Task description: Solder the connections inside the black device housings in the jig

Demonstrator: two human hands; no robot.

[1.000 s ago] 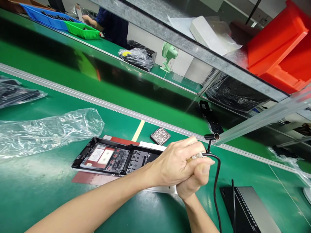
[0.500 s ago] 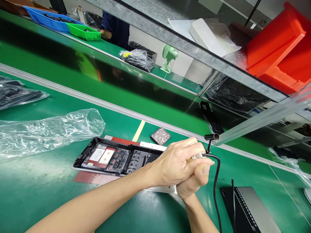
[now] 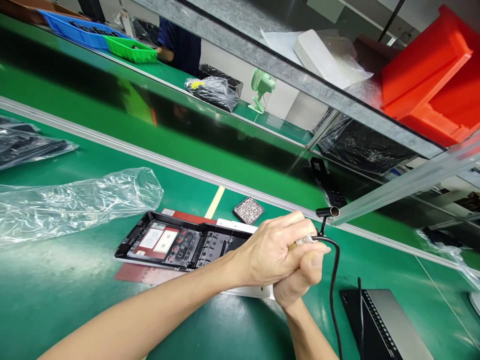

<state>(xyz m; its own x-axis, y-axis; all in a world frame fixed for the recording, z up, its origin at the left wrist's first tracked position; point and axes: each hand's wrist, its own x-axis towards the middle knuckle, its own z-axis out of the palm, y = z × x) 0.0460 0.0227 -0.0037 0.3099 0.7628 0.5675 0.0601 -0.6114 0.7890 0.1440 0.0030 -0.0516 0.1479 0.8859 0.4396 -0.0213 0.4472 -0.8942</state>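
Two bare hands clasp together above a glossy green desk (image 3: 56,300), the left hand (image 3: 277,245) folded over a slim tool (image 3: 304,241) whose brass-toned and silvery fitting shows between the curled fingers. The right hand (image 3: 296,287) is closed just below, its thumb near the fitting; what its fingers press on is hidden. A smooth black cable (image 3: 336,280) leaves the tool and arcs down on the right of the grip.

Just beyond the grip, a short, shiny black tube (image 3: 326,211) with an open round end stands on a thin stem; whether it joins the tool cannot be told.

To the left of the grip lies a long, shallow housing (image 3: 198,242) of hard black plastic, open side up, with raised rims, rounded openings and a white label inside. Its near end is hidden behind the left hand and forearm. Under it are a flat reddish mat (image 3: 150,274) and a pale, smooth plate (image 3: 249,291) with small holes.

Beyond the grip, slightly left, sits a dark-edged square pad (image 3: 248,210) with a speckled, grainy face. Farther left, a crinkled clear plastic bag (image 3: 82,200) sprawls across the surface. To the right and nearer rests a flat black-and-silver device (image 3: 397,320).
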